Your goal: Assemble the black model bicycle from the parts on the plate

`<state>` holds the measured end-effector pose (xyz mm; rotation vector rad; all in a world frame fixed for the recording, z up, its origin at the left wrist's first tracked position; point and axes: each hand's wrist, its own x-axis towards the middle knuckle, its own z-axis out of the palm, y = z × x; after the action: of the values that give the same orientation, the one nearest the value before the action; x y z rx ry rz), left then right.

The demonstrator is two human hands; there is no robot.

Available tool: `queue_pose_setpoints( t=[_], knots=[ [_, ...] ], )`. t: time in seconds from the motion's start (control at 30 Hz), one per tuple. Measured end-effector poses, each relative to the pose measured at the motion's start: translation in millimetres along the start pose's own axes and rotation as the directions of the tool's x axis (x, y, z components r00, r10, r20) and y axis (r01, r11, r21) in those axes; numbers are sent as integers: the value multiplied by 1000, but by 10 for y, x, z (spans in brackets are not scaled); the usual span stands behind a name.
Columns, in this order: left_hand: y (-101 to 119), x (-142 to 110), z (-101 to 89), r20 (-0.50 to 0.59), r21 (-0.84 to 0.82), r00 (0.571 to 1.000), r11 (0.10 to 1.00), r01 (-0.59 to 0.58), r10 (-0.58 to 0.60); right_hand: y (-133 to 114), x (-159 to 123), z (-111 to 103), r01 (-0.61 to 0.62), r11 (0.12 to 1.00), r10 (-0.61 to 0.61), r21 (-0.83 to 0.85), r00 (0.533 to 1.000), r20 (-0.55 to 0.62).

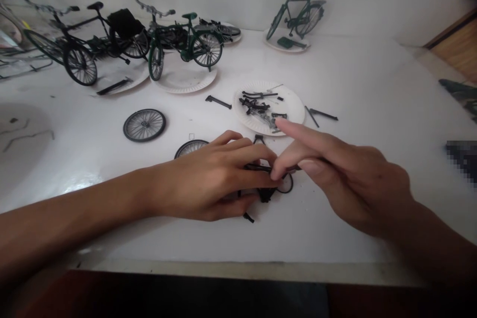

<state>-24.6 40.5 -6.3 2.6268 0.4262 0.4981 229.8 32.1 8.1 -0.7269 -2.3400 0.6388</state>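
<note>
A black model bicycle lies on the white table under my hands, partly hidden by them. My left hand reaches over it from the left, its fingers curled round the dark frame. One spoked wheel shows behind the left knuckles; a small black ring shows between the hands. My right hand meets the left fingertips at the frame. Its index finger points out, while the thumb and bent middle finger close near a thin dark piece, mostly hidden.
A loose wheel lies to the left. Beyond my hands, a paper plate bears several black and grey parts. Thin black strips lie beside it. Assembled model bicycles stand at the back, one green bicycle against the wall.
</note>
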Motion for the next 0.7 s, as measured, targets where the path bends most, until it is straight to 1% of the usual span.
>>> queue_pose_setpoints(
  t=[0.07,0.13,0.17,0.33,0.43,0.53,0.6,0.7],
  knots=[
    [-2,-1,4,-3,-5,1000,1000,-2,1,-17,5,27,-11,999,8,-44,998,-54],
    [-6,-3,10,-9,-8,1000,1000,-5,5,-35,13,42,-11,997,5,-71,996,-84],
    [-7,-3,12,-8,-8,1000,1000,-5,5,-43,18,43,-7,998,2,-64,997,-77],
    [-8,-5,9,2,-11,1000,1000,8,-7,-49,25,13,8,1000,-9,22,999,51],
    [-7,-4,8,12,-15,1000,1000,11,-11,-43,20,25,-16,997,12,70,999,52],
    [-8,-5,11,10,-17,1000,1000,8,-8,-55,31,68,-39,991,41,124,999,-11],
    [-8,-7,13,11,-14,1000,1000,1,-1,-69,45,101,-53,993,60,109,996,-65],
    [-5,-10,10,21,-7,1000,1000,3,-3,-77,60,136,-48,997,56,64,991,-121]
  ],
)
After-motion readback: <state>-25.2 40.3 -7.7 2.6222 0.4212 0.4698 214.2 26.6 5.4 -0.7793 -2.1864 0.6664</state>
